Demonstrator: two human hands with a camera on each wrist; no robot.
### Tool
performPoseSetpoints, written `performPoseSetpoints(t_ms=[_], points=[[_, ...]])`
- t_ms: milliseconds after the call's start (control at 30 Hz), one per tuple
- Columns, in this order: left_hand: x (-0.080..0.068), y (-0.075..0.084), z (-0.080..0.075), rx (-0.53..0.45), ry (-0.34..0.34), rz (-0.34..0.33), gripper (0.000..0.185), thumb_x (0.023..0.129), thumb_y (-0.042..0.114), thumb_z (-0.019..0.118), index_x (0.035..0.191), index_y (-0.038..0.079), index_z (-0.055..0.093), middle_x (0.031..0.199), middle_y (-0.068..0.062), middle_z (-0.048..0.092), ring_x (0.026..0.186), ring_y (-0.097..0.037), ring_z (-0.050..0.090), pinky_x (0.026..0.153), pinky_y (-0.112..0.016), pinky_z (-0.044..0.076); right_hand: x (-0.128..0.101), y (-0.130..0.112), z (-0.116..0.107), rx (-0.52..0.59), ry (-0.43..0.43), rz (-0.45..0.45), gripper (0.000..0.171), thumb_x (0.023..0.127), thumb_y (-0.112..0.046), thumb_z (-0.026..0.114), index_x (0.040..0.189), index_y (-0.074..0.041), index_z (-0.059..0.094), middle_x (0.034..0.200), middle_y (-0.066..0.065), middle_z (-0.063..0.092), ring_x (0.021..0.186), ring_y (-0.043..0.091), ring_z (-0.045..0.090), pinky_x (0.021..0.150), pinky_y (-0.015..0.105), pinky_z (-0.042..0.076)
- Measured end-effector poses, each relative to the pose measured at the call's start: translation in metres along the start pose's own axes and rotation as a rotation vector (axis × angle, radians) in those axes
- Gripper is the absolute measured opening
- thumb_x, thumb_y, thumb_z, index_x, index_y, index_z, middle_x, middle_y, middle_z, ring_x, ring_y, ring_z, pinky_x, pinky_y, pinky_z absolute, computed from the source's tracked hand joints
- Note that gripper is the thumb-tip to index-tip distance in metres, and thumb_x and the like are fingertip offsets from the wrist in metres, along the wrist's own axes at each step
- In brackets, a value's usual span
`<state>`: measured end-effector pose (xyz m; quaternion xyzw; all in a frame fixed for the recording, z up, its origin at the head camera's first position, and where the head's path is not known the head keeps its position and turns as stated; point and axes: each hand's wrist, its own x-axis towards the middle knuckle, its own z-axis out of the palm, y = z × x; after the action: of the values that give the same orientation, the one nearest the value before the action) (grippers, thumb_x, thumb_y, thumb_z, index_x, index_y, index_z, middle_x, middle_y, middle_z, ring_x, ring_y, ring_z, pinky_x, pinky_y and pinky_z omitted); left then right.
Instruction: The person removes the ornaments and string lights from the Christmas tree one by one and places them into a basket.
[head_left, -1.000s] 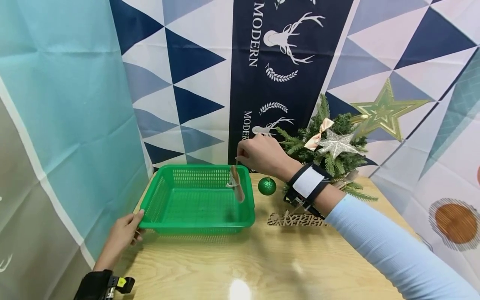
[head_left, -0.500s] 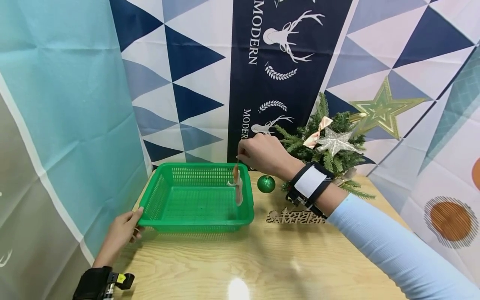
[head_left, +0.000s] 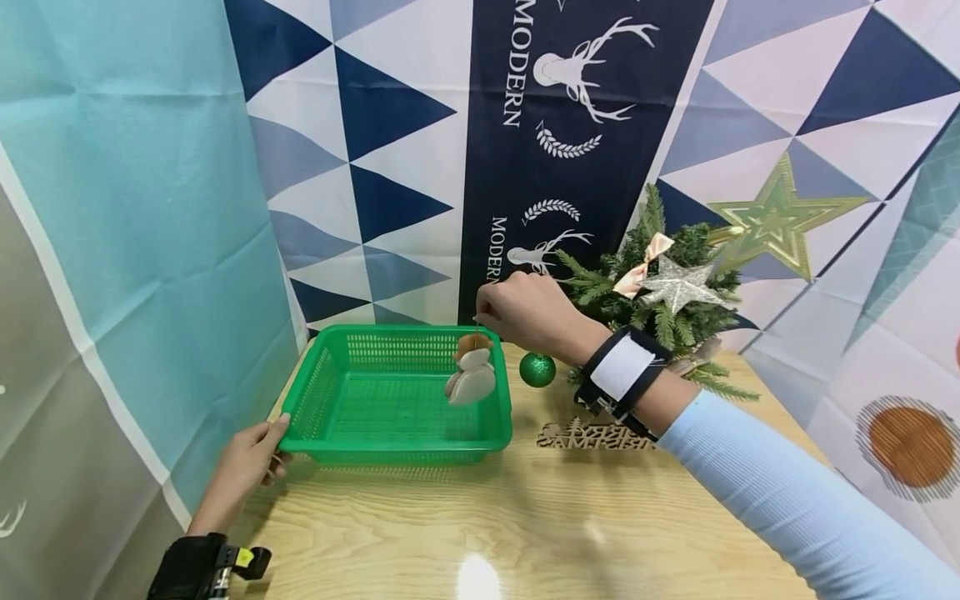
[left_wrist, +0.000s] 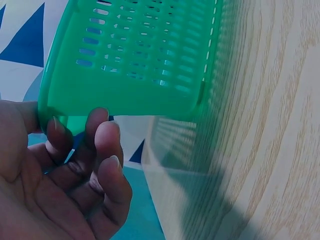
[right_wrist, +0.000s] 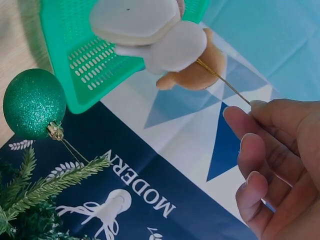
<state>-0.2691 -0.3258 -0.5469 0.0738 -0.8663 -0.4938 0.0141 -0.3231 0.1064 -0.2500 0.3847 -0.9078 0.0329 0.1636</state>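
Observation:
A white-and-brown hanging ornament (head_left: 472, 385), rounded in outline with a brown top, dangles over the right end of a green plastic basket (head_left: 397, 457). My right hand (head_left: 531, 312) pinches its thin gold cord (right_wrist: 225, 84) between thumb and forefinger; the other fingers curl loosely in the right wrist view. The ornament hangs above the basket floor, and no other thing shows inside. At the basket's near left corner, my left hand (head_left: 243, 462) grips the rim (left_wrist: 46, 95), with the thumb on top and fingers curled beneath.
Right of the basket, a green glitter ball (head_left: 537, 370) hangs from a small artificial fir tree (head_left: 667, 321). The tree also bears a silver star (head_left: 678, 285), a gold star (head_left: 780, 218) and a pale bow (head_left: 643, 267). A wooden cut-out lettering piece (head_left: 592, 436) lies on the table (head_left: 420, 533).
The ornament has turned on its cord from edge-on to its broad face. Both hands and the basket keep nearly the same places; the whole view shifts slightly.

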Motion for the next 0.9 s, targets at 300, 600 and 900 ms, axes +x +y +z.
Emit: performPoseSetpoints(t_ms=[300,600,900], points=[[0.004,-0.009,0.002,-0.008,0.003,0.009,0.073,0.099,0.078,0.031,0.120,0.013,0.057,0.103,-0.015,0.065,0.080,-0.032,0.066,0.071,-0.042,0.053,-0.002,-0.004,0.002,-0.015,-0.001,-0.029,0.012,0.101,-0.019,0.068,0.093,-0.017,0.076,0.080,-0.005,0.070,0.057,0.008,0.056,0.051,0.030,0.047],[0.001,-0.003,0.002,-0.030,0.007,0.008,0.076,0.099,0.079,0.033,0.120,0.009,0.057,0.102,-0.018,0.064,0.079,-0.033,0.065,0.070,-0.042,0.053,-0.001,-0.009,0.002,-0.009,0.016,-0.066,0.015,0.101,-0.016,0.067,0.087,-0.018,0.073,0.066,-0.007,0.058,0.052,0.009,0.050,0.047,0.029,0.038],[-0.001,-0.005,0.003,-0.036,-0.003,0.001,0.076,0.098,0.080,0.034,0.122,0.011,0.057,0.103,-0.017,0.064,0.079,-0.032,0.065,0.069,-0.041,0.052,0.002,-0.013,0.003,-0.013,0.021,-0.085,0.013,0.100,-0.015,0.068,0.089,-0.018,0.074,0.070,-0.007,0.063,0.054,0.008,0.052,0.047,0.028,0.040]])
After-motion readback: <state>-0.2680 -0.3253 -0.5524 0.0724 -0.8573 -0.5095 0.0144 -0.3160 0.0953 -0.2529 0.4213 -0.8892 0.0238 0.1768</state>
